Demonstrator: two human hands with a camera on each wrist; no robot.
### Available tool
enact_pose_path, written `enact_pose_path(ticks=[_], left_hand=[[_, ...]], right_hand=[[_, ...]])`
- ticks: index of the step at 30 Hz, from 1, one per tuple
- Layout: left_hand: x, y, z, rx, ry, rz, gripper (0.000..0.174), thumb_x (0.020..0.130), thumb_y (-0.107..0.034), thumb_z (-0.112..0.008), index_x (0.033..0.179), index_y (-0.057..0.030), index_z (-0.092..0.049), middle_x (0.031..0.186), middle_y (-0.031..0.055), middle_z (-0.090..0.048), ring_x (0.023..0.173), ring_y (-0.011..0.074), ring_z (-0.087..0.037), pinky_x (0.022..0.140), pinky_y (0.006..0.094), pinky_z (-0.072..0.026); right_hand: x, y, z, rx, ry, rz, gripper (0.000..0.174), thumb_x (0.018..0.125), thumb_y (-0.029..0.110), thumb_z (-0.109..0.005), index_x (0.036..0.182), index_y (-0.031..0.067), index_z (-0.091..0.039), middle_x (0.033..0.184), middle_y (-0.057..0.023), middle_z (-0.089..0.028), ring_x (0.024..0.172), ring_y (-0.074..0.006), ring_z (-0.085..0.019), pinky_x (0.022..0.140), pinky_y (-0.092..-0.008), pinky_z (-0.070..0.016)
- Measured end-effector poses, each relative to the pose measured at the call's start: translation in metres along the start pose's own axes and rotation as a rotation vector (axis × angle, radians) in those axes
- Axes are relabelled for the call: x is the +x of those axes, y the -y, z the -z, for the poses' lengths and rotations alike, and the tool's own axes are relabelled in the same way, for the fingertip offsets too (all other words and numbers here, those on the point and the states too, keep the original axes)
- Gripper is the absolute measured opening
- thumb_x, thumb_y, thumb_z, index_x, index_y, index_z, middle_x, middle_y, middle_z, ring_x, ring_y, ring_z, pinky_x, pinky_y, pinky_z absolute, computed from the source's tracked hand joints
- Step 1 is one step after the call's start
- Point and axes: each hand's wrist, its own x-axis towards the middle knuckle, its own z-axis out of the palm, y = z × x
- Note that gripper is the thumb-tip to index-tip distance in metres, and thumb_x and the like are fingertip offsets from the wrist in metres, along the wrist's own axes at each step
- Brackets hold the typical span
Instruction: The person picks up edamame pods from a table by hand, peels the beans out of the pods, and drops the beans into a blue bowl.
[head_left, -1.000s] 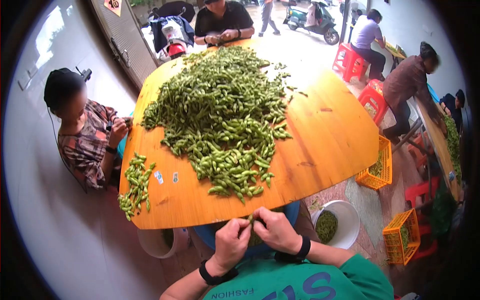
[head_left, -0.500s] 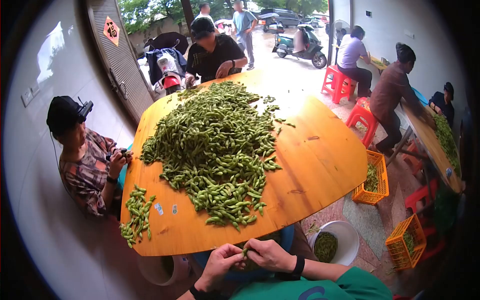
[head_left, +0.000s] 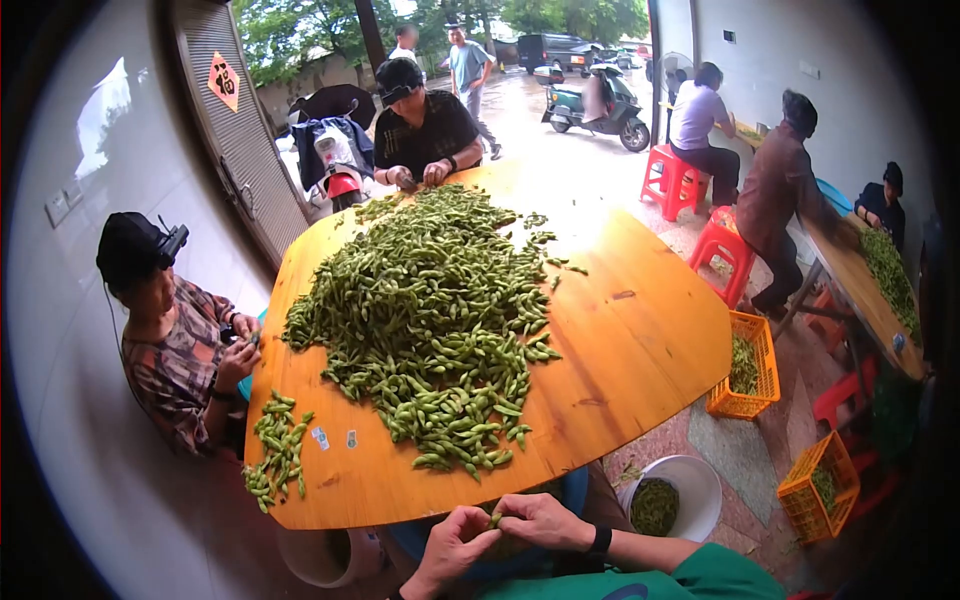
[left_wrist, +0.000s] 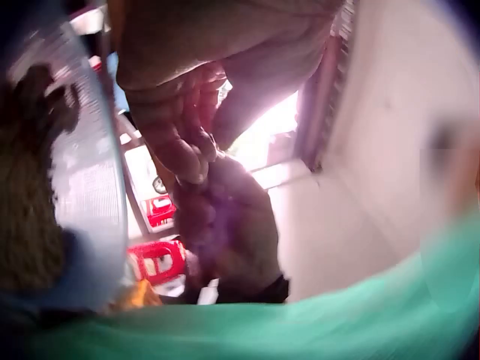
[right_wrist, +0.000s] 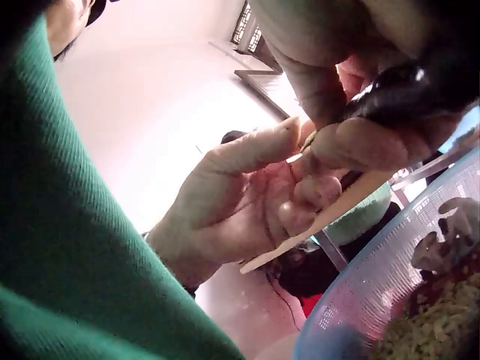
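Observation:
Both hands meet just off the table's near edge, over a blue basket (head_left: pixel 575 490). Between the fingertips is a small green pod (head_left: pixel 495 520). The left hand (head_left: pixel 452 548) pinches it from the left, and the right hand (head_left: pixel 545 522) pinches it from the right with curled fingers. In the right wrist view the left hand (right_wrist: pixel 240 199) has thumb and fingers meeting the right hand's fingertips (right_wrist: pixel 360 142); the pod is mostly hidden there. A large heap of green pods (head_left: pixel 430 300) lies on the orange wooden table (head_left: pixel 640 340), with a smaller pile (head_left: pixel 278 450) at its left corner.
White buckets (head_left: pixel 690 480) (head_left: pixel 325 560) stand on the floor either side. Orange crates (head_left: pixel 745 365) (head_left: pixel 820 487) and red stools (head_left: pixel 722 250) are at the right. One person (head_left: pixel 165 340) sits at the table's left, another (head_left: pixel 425 135) at its far end. The blue basket (right_wrist: pixel 360 281) holds shelled beans (right_wrist: pixel 435 322).
The head view has tilted up, so the table and hands appear lower. The hands stay together at the pod. The person at the far end has brought both hands together.

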Motion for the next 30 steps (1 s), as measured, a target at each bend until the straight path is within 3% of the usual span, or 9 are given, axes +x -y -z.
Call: enact_pose_path(ticks=[1, 6, 8, 11, 16, 18, 20, 23, 30], left_hand=[[-0.001, -0.002, -0.002, 0.163, -0.058, -0.114, 0.018, 0.088, -0.005, -0.072, 0.103, 0.0006, -0.063, 0.088, 0.0034, -0.067, 0.076, 0.0056, -0.060, 0.069, 0.0214, -0.0506], [-0.002, -0.008, -0.004, 0.334, -0.111, -0.225, 0.015, 0.087, -0.004, -0.072, 0.100, 0.0018, -0.066, 0.084, 0.0041, -0.068, 0.077, 0.0058, -0.061, 0.068, 0.0224, -0.0509], [-0.002, -0.005, -0.005, 0.382, -0.128, -0.274, 0.015, 0.087, -0.004, -0.072, 0.099, 0.0022, -0.067, 0.083, 0.0043, -0.069, 0.076, 0.0059, -0.061, 0.067, 0.0227, -0.0508], [-0.004, 0.001, -0.005, 0.336, -0.108, -0.163, 0.013, 0.090, -0.006, -0.069, 0.099, 0.0017, -0.067, 0.082, 0.0037, -0.068, 0.073, 0.0061, -0.061, 0.066, 0.0235, -0.0505], [-0.007, 0.011, -0.008, -0.107, -0.075, 0.186, 0.012, 0.095, -0.010, -0.064, 0.097, 0.0015, -0.066, 0.080, -0.0003, -0.066, 0.069, 0.0063, -0.059, 0.062, 0.0229, -0.0496], [-0.006, 0.015, -0.007, 0.107, -0.074, 0.070, 0.013, 0.096, -0.011, -0.062, 0.097, 0.0015, -0.065, 0.081, 0.0000, -0.065, 0.069, 0.0069, -0.060, 0.062, 0.0226, -0.0507], [-0.006, 0.016, -0.006, 0.322, -0.069, -0.045, 0.014, 0.097, -0.012, -0.061, 0.098, 0.0015, -0.064, 0.081, 0.0002, -0.064, 0.070, 0.0074, -0.061, 0.063, 0.0224, -0.0518], [-0.005, 0.006, -0.009, -0.126, -0.053, 0.230, 0.014, 0.098, -0.014, -0.060, 0.100, 0.0000, -0.061, 0.083, 0.0017, -0.062, 0.068, 0.0088, -0.061, 0.062, 0.0228, -0.0539], [0.003, 0.020, 0.004, -0.262, 0.048, 0.407, 0.020, 0.099, -0.019, -0.060, 0.097, 0.0001, -0.059, 0.077, 0.0046, -0.061, 0.065, 0.0124, -0.062, 0.059, 0.0259, -0.0544]], right_hand=[[-0.001, 0.003, 0.000, -0.007, -0.002, -0.024, 0.015, 0.089, 0.013, -0.061, 0.097, 0.0003, -0.062, 0.073, -0.0104, -0.062, 0.066, -0.0151, -0.058, 0.063, -0.0309, -0.0490], [-0.005, 0.004, -0.003, -0.071, -0.034, 0.034, 0.014, 0.089, 0.013, -0.061, 0.097, 0.0011, -0.061, 0.072, -0.0116, -0.061, 0.063, -0.0174, -0.059, 0.062, -0.0309, -0.0491], [-0.007, 0.004, -0.005, -0.225, -0.076, 0.245, 0.013, 0.088, 0.011, -0.061, 0.097, 0.0020, -0.060, 0.072, -0.0146, -0.060, 0.064, -0.0244, -0.061, 0.061, -0.0330, -0.0500], [-0.008, 0.005, -0.003, -0.295, -0.074, 0.340, 0.012, 0.087, 0.009, -0.061, 0.097, 0.0026, -0.058, 0.073, -0.0177, -0.060, 0.066, -0.0326, -0.063, 0.061, -0.0369, -0.0510], [-0.011, -0.001, -0.001, -0.287, -0.002, 0.307, 0.010, 0.087, 0.010, -0.060, 0.094, 0.0028, -0.057, 0.074, -0.0186, -0.061, 0.068, -0.0364, -0.063, 0.060, -0.0403, -0.0508], [-0.011, -0.003, -0.004, -0.304, -0.001, 0.330, 0.010, 0.087, 0.010, -0.060, 0.093, 0.0029, -0.057, 0.072, -0.0186, -0.060, 0.067, -0.0365, -0.063, 0.059, -0.0406, -0.0501], [-0.011, -0.005, -0.008, -0.312, -0.069, 0.206, 0.010, 0.088, 0.012, -0.060, 0.089, 0.0027, -0.056, 0.067, -0.0185, -0.057, 0.062, -0.0362, -0.061, 0.057, -0.0405, -0.0484], [-0.009, -0.001, -0.009, -0.236, -0.071, 0.125, 0.014, 0.088, 0.015, -0.060, 0.084, 0.0018, -0.056, 0.064, -0.0180, -0.055, 0.059, -0.0365, -0.059, 0.055, -0.0410, -0.0470], [-0.005, -0.011, -0.014, -0.315, -0.099, 0.119, 0.016, 0.090, 0.017, -0.059, 0.082, 0.0025, -0.057, 0.067, -0.0204, -0.057, 0.061, -0.0383, -0.060, 0.057, -0.0426, -0.0477]])
